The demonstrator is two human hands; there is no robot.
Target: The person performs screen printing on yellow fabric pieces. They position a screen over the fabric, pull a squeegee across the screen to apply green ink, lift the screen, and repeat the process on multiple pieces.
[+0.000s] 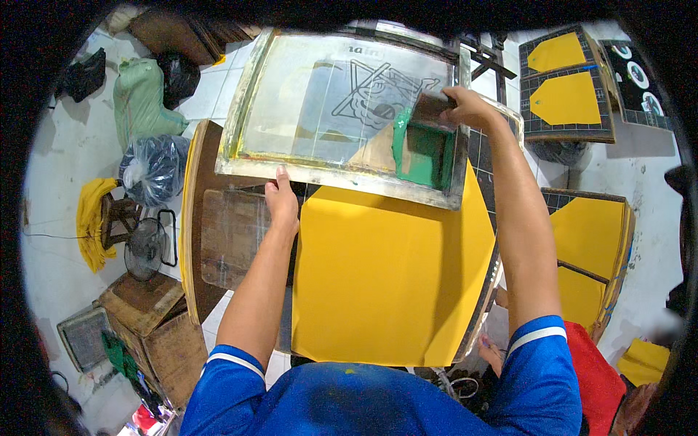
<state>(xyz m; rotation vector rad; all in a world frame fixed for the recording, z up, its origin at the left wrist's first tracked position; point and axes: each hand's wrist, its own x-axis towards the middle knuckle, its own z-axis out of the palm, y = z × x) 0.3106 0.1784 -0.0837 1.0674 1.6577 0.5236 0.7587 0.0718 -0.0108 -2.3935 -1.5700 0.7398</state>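
Observation:
My left hand [282, 202] grips the near edge of a screen printing frame [327, 176], its thumb on top and the other fingers hidden. A line drawing shows on the pale mesh of the frame. Green ink [425, 156] lies in the frame's near right corner. My right hand [471, 109] is closed around a brown squeegee [430, 109], just beyond the green ink. Below the frame, a yellow cloth piece [392, 276] with a pointed right side lies flat on a board. The frame overlaps the cloth's far edge and tilts slightly.
At the right, boards carry more yellow pieces [567, 100]. Another person in a red top [592, 378] is at the lower right, one hand [492, 354] near my right elbow. A fan [145, 248], wooden boxes [171, 349] and stuffed bags [154, 171] stand at the left.

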